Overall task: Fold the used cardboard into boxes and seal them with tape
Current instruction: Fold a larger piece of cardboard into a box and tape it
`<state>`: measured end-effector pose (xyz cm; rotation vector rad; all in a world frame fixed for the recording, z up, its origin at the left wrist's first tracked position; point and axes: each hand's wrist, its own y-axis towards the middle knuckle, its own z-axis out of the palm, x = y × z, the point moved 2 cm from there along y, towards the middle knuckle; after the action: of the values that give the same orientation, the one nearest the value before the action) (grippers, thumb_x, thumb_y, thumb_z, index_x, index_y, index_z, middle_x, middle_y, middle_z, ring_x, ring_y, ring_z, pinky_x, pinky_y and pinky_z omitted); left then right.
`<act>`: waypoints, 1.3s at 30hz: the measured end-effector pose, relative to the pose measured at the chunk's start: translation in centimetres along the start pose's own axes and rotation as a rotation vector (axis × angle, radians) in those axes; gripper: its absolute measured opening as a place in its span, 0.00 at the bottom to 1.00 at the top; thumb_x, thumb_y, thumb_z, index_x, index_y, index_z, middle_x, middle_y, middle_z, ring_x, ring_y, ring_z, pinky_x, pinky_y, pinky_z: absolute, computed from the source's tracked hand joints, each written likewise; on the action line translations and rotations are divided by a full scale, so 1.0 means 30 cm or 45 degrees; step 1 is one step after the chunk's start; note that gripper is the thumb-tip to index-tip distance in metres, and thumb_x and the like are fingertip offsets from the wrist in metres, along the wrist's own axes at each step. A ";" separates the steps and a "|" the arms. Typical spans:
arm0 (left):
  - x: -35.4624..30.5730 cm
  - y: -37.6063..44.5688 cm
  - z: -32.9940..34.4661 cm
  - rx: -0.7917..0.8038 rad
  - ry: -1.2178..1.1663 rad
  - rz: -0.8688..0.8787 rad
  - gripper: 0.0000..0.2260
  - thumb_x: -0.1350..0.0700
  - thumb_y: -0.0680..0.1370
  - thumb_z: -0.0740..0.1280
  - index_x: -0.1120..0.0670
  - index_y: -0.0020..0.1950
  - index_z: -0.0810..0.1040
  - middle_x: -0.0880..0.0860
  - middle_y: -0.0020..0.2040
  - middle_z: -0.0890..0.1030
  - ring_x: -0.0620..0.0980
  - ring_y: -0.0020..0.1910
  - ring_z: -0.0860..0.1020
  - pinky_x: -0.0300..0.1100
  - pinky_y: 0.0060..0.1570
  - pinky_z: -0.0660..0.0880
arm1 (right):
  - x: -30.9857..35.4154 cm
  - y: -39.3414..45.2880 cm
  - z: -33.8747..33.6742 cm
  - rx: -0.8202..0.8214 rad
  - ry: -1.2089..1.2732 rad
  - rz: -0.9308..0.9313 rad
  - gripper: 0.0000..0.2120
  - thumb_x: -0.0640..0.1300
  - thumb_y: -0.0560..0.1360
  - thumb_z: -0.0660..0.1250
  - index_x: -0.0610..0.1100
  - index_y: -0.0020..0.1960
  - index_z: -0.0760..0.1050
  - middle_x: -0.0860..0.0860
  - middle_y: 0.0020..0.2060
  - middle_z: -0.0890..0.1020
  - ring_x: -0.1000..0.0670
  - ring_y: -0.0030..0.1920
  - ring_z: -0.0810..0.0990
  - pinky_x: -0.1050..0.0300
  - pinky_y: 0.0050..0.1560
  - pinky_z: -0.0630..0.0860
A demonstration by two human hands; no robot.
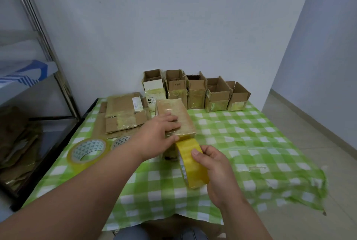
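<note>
Boxes: five folded ones (195, 90) in row against wall, tops open, one more box (176, 118) at table centre. Tape rolls: three. Centre box brown, tape-glossy on top, closed; left hand (156, 135) lies flat on it, fingers straight. Right hand (218, 168) grips yellow tape roll (191, 164) at box's near end (strip touching its edge). Two spare rolls (87, 151) left, beside flattened cardboard (123, 116). Green checked tablecloth (251, 143) underneath; metal shelf (38, 46) far left.

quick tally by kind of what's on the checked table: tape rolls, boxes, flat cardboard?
Yellowish tape rolls: 3, one gripped in the right hand, two lying on the green checked tablecloth
Open-topped brown cardboard boxes along the wall: 5
Taped brown cardboard box under the left hand: 1
Pile of flattened brown cardboard: 1
Total: 10
</note>
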<state>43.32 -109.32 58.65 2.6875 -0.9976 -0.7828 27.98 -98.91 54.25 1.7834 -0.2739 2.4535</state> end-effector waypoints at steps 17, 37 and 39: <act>0.137 0.049 -0.029 0.088 0.020 -0.092 0.19 0.59 0.82 0.63 0.53 0.74 0.71 0.48 0.76 0.66 0.45 0.77 0.57 0.40 0.75 0.52 | -0.079 -0.003 0.055 0.037 -0.105 -0.031 0.10 0.51 0.71 0.68 0.48 0.47 0.84 0.44 0.47 0.85 0.46 0.48 0.81 0.42 0.58 0.75; 0.111 0.106 -0.039 0.135 0.317 -0.222 0.30 0.46 0.75 0.73 0.52 0.75 0.69 0.46 0.76 0.67 0.49 0.74 0.63 0.44 0.73 0.60 | -0.106 0.024 0.111 0.043 -0.132 -0.041 0.15 0.56 0.70 0.67 0.46 0.48 0.81 0.47 0.41 0.81 0.52 0.43 0.76 0.54 0.48 0.72; 0.109 0.105 -0.040 0.090 0.278 -0.237 0.29 0.47 0.75 0.73 0.52 0.74 0.70 0.46 0.75 0.68 0.49 0.74 0.65 0.44 0.72 0.61 | -0.109 0.029 0.105 0.056 -0.156 -0.032 0.11 0.53 0.74 0.69 0.46 0.50 0.80 0.50 0.42 0.82 0.54 0.43 0.77 0.59 0.47 0.73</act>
<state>44.29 -113.85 59.34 2.8803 -0.7464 -0.4760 31.78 -100.31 52.01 1.9466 -0.2077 2.3549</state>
